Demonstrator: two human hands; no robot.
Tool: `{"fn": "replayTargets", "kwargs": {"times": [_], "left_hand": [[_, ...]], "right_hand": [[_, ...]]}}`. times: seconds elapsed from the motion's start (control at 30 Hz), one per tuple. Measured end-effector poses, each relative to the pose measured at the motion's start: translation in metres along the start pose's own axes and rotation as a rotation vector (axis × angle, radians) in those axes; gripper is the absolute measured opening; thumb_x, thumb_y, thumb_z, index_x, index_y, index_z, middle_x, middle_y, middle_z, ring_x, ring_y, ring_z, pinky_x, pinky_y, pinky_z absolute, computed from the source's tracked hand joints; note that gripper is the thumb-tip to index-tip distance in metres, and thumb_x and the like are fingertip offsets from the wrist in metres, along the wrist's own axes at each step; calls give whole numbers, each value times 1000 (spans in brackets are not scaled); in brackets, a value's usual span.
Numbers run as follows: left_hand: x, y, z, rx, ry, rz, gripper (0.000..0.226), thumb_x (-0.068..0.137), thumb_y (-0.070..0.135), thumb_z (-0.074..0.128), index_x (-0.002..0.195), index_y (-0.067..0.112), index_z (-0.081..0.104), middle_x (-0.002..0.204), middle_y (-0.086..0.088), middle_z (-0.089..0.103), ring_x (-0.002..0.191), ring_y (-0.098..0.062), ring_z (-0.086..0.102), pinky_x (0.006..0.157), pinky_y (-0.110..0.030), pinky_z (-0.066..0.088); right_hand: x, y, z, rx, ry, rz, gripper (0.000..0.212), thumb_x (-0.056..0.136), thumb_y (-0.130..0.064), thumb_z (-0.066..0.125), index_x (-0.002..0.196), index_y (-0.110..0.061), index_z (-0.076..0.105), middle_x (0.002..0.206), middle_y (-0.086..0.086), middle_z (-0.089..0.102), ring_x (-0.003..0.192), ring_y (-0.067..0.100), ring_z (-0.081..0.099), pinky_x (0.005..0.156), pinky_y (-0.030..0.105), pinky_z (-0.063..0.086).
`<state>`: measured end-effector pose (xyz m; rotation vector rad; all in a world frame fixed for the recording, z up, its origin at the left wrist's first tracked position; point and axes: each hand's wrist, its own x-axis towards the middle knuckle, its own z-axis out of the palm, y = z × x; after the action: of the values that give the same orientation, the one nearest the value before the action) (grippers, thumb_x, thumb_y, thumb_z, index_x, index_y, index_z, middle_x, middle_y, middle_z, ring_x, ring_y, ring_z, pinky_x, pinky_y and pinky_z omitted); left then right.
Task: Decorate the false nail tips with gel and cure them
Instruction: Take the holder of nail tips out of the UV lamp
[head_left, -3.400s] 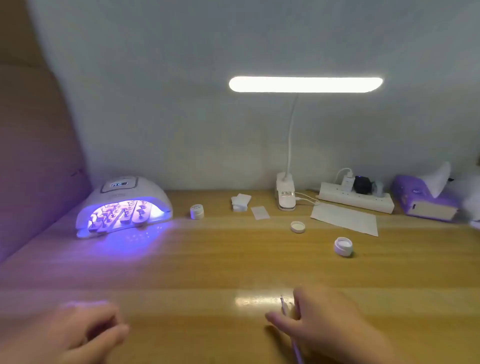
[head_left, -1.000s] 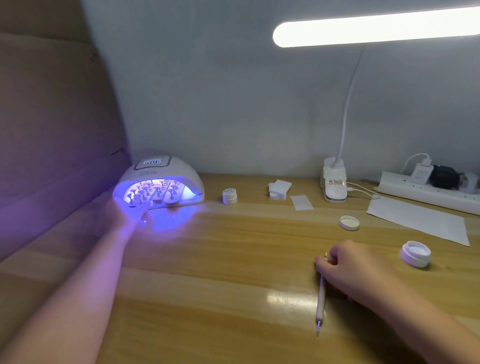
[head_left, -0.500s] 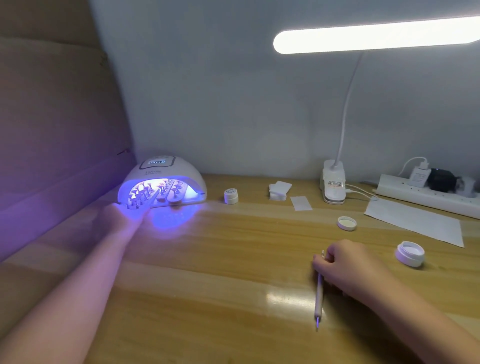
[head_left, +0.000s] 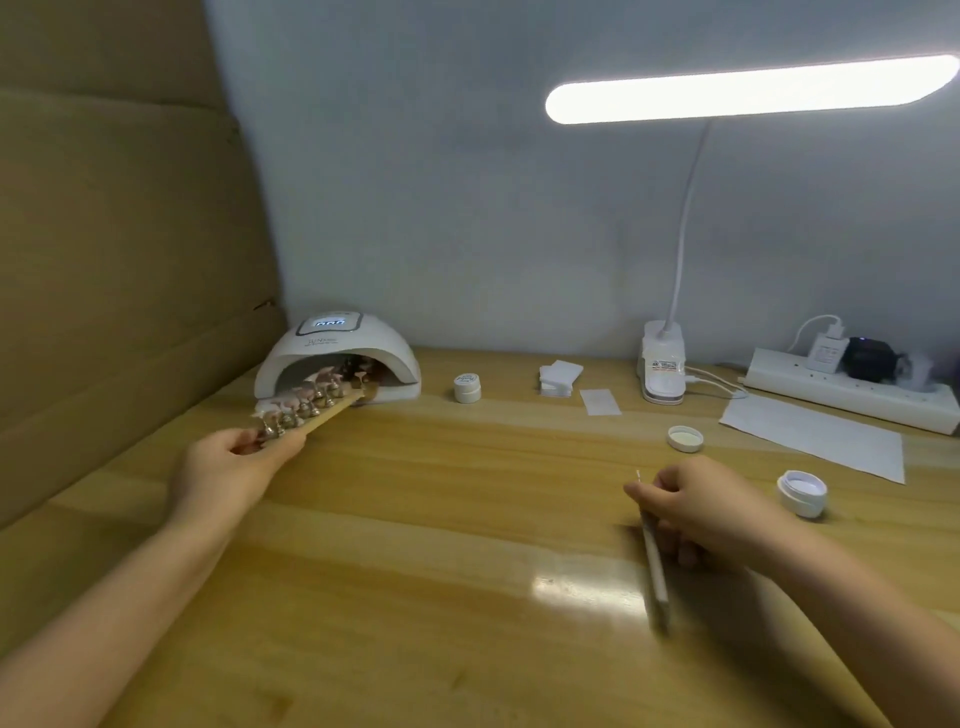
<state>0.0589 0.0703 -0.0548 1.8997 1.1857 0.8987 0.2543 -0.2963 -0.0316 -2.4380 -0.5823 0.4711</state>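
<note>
Counted right of the curing lamp (head_left: 336, 364): two gel jars (head_left: 467, 387) (head_left: 802, 492), one loose lid (head_left: 685, 439), one desk lamp (head_left: 663, 370), one power strip (head_left: 847, 396).

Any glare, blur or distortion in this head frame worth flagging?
Head view: the desk lamp bar is blown out white and throws a glare patch on the table; the pen in the right hand is motion-blurred; wide-angle bending curves the cardboard panel at left.

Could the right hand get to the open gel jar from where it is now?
Probably yes. The open gel jar stands just right of the right hand on bare table, nothing between them. But that hand already grips the brush.
</note>
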Motion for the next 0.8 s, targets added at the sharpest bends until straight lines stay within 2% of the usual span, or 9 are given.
{"fn": "replayTargets", "kwargs": {"times": [0.13,0.23,0.33,0.43,0.57,0.7,0.8], "left_hand": [[-59,33,18,-66,-201,186,46,66,52,81,102,30,63,87,8,64,79,-12,60,61,-28,43],[-96,63,49,-93,-399,283,45,66,47,83,104,38,59,89,8,62,78,-10,58,60,-22,41],[-116,88,89,-111,-544,342,46,66,41,85,104,35,62,90,7,62,77,-8,56,59,-17,40],[-123,106,127,-86,-673,382,43,67,42,85,103,30,64,87,8,63,74,-4,55,56,-9,41],[-119,115,162,-29,-765,415,52,65,45,86,110,22,72,80,11,61,68,-2,53,61,-17,41],[-110,112,176,113,-792,515,58,62,54,81,113,29,70,99,11,68,89,-7,61,82,-32,53],[-102,113,176,198,-785,571,58,64,55,78,117,31,69,111,12,68,107,-13,59,97,-39,50]], "right_hand": [[-7,1,-15,0,74,-20,41,95,-44,51,75,-11,65,49,-5,59,37,5,52,42,18,38],[-14,9,-19,6,98,-6,43,95,-44,52,78,-7,67,52,-2,60,42,8,53,46,20,42],[-19,23,-19,41,129,21,45,94,-46,53,77,-6,66,48,-4,58,39,9,54,45,21,45],[-24,35,-18,56,199,2,43,94,-46,53,67,-14,62,45,-4,60,34,5,51,40,16,39],[-23,46,-15,68,267,-50,43,94,-43,53,71,-9,64,52,-1,65,34,4,50,40,14,35],[-18,47,-11,131,283,-48,43,94,-42,53,72,-6,65,52,-1,65,35,5,52,43,16,41],[-18,48,-13,245,281,-23,41,94,-40,55,71,-7,63,48,-2,63,34,8,51,38,14,40]]}}
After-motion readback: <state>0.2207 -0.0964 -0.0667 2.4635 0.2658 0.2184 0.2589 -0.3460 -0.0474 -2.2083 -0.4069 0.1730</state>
